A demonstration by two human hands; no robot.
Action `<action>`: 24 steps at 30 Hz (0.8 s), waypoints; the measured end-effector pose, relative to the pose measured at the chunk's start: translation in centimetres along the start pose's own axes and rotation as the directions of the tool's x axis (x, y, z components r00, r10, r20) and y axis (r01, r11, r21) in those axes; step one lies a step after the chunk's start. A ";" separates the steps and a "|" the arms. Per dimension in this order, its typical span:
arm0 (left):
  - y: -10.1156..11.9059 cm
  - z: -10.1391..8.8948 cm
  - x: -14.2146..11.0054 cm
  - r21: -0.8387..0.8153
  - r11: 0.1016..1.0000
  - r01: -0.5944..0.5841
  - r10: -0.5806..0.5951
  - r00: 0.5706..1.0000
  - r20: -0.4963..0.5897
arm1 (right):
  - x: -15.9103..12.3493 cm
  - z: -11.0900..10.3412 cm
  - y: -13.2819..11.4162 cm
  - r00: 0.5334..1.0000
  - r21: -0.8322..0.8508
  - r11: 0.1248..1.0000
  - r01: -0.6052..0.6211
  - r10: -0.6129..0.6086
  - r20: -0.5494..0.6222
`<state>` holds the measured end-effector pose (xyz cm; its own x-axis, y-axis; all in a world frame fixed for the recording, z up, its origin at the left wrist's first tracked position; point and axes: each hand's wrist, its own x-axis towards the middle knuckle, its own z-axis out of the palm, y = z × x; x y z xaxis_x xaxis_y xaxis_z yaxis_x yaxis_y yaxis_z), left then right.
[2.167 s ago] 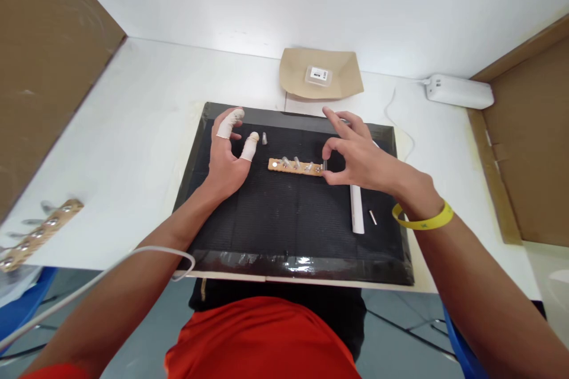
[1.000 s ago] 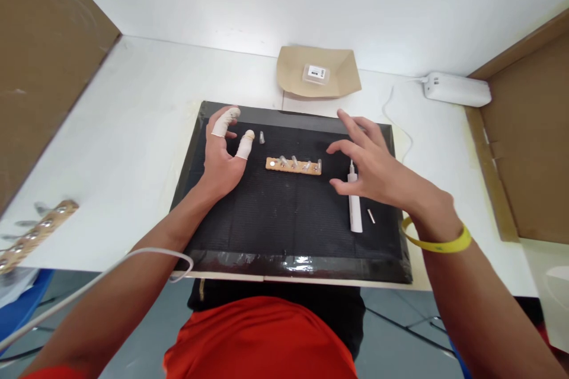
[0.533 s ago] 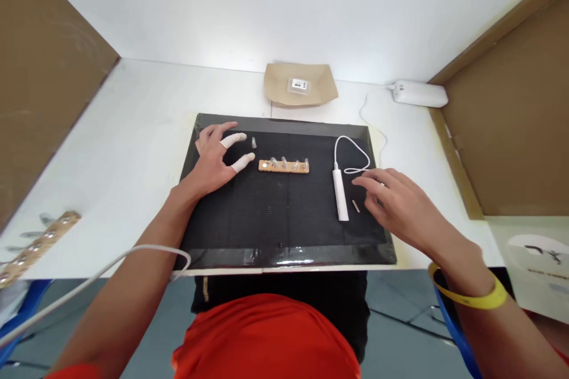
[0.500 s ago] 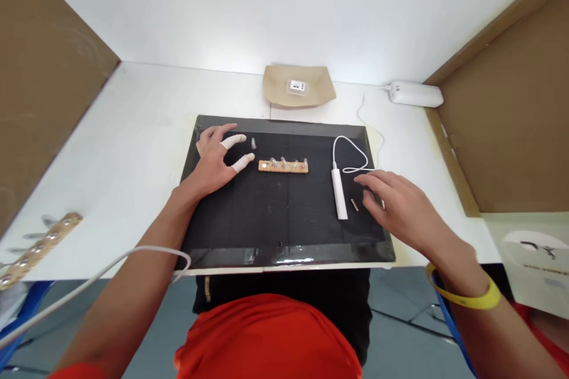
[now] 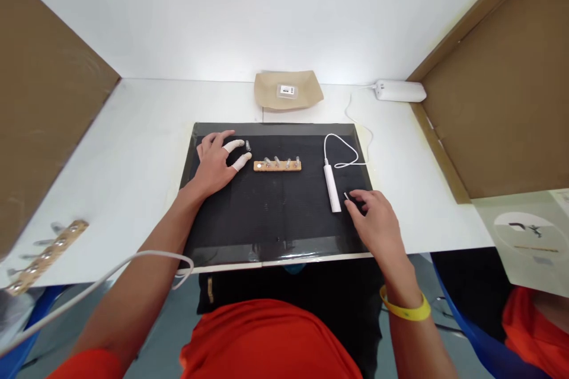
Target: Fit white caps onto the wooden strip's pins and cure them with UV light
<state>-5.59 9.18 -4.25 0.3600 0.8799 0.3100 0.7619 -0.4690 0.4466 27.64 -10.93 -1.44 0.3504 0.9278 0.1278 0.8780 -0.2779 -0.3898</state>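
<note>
My left hand (image 5: 216, 163) rests on the left of the black mat (image 5: 284, 213), fingers spread, with white finger cots on thumb and index. A small clear cap (image 5: 248, 145) lies just beyond its index fingertip. Right of the thumb sits a narrow wooden strip (image 5: 277, 166) carrying several clear caps and a white dot at its left end. My right hand (image 5: 377, 222) has thumb and index closed about a small thin pale strip (image 5: 346, 196), partly hidden by the fingertips. Beside them lies a white stick-shaped device (image 5: 332, 188) with a cable.
At the back stands a brown paper tray (image 5: 311, 95) holding a clear labelled box (image 5: 287, 91). A white power block (image 5: 400, 91) is at the back right. Another wooden strip with caps (image 5: 47, 257) lies left. A white cable (image 5: 146, 253) crosses my left forearm. Brown panels flank the table.
My right hand has moved inward and down to the small strip, and its thumb and index have closed about it. My left hand has barely moved. The view has shifted slightly.
</note>
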 end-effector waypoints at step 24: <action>1.8 -1.1 1.6 0.041 0.987 0.154 -0.157 0.983 0.098 | 4.3 -3.8 1.8 0.928 -0.235 0.971 0.046 0.045 0.369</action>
<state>-4.20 9.60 -2.05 0.2867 0.9459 0.1517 0.8298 -0.3243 0.4542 32.01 -8.40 1.89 0.2444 0.9407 -0.2351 0.9453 -0.2852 -0.1583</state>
